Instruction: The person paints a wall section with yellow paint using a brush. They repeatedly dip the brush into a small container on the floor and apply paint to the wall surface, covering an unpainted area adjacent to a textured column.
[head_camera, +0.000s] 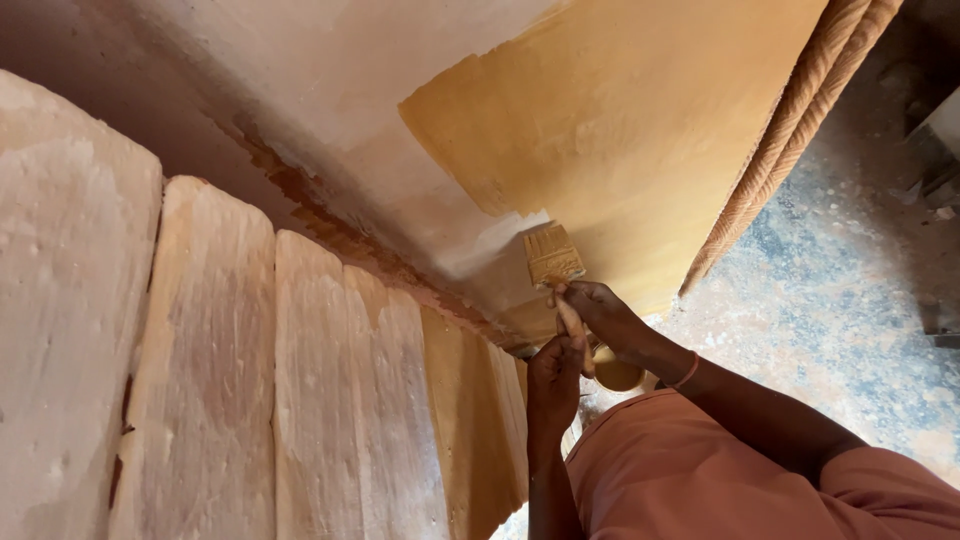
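head view: worn on the person's head
facing: steeply down along the painted wall (620, 130)
range: close

Bare floor (830, 300) lies open rightward — curved wall (620, 130) and ribbed slabs (220, 380) block the left.

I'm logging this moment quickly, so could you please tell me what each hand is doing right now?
Right hand: closed on the paintbrush.
Left hand: raised by the brush handle; its grip cannot be told.
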